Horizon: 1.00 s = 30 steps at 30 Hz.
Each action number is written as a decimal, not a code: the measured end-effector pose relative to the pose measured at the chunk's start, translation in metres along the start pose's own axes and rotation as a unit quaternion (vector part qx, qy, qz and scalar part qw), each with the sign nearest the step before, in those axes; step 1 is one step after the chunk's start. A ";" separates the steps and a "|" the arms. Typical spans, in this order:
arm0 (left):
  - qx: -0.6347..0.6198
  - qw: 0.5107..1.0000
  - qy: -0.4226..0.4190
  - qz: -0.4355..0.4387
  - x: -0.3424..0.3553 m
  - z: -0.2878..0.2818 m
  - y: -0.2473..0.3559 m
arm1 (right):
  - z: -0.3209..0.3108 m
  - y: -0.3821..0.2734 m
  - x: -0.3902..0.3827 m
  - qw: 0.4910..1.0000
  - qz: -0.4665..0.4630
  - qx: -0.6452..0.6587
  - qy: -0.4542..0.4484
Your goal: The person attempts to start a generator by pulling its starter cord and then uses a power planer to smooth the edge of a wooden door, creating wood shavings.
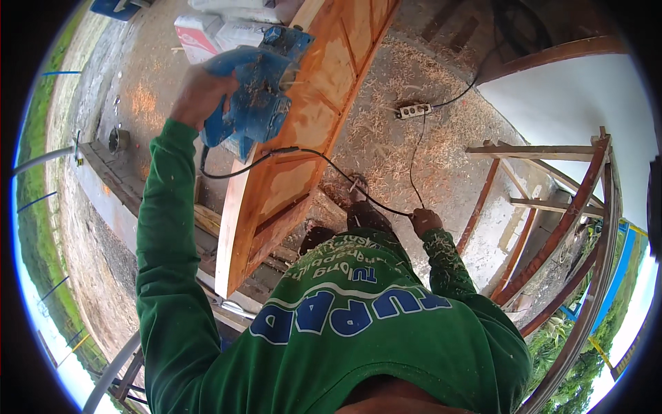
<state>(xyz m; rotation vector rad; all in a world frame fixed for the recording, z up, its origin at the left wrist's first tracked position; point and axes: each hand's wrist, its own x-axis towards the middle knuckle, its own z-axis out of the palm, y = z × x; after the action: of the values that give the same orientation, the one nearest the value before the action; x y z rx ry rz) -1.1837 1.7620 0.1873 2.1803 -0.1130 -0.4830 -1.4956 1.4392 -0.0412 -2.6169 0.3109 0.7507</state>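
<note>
My left hand is closed on the handle of a blue electric planer, which sits on the upper edge of an orange-brown wooden panel standing on edge. A black cord runs from the planer across the panel to my right hand, whose fingers are wrapped round it by my right side. From that hand the cord rises to a white power strip on the floor, among pale wood shavings.
A wooden frame stands at the right by a white wall. White sacks lie behind the planer. At the left are a small bucket and timber boards; my foot is beside the panel.
</note>
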 end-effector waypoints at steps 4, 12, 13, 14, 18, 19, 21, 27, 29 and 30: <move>-0.015 1.000 -0.009 0.025 0.049 0.000 0.012 | -0.031 -0.010 0.004 0.997 0.042 -0.013 -0.061; -0.126 0.990 -0.005 0.057 0.132 0.008 0.042 | -0.054 0.016 0.025 0.999 0.036 -0.012 -0.025; -0.198 0.977 0.012 0.074 0.129 0.009 0.042 | -0.059 0.023 0.028 0.999 0.027 -0.016 -0.030; -0.195 0.978 0.024 0.065 0.111 0.004 0.056 | -0.063 0.026 0.028 0.999 0.037 -0.020 -0.025; -0.093 0.993 -0.005 0.076 0.018 -0.003 0.050 | -0.078 0.030 0.025 0.998 0.047 -0.035 -0.023; -0.055 0.997 0.030 0.044 -0.003 -0.015 0.024 | -0.076 0.028 0.027 0.998 0.036 -0.032 -0.026; -0.030 0.998 0.055 0.003 -0.048 -0.021 0.008 | -0.068 0.029 0.030 0.996 -0.010 -0.075 -0.037; -0.017 0.985 0.108 -0.137 -0.198 -0.024 -0.053 | -0.052 -0.012 0.034 0.993 -0.070 -0.079 -0.050; -0.026 0.982 0.115 -0.147 -0.224 -0.019 -0.065 | -0.047 -0.020 0.034 0.988 -0.104 -0.087 -0.078; -0.037 0.980 0.122 -0.151 -0.231 -0.015 -0.068 | -0.043 -0.022 0.033 0.987 -0.114 -0.086 -0.067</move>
<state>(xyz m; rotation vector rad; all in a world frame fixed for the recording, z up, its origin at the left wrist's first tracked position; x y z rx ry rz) -1.3964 1.8727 0.2117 2.1722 0.3688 -0.3752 -1.4413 1.4371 -0.0186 -2.6812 -0.0964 0.9013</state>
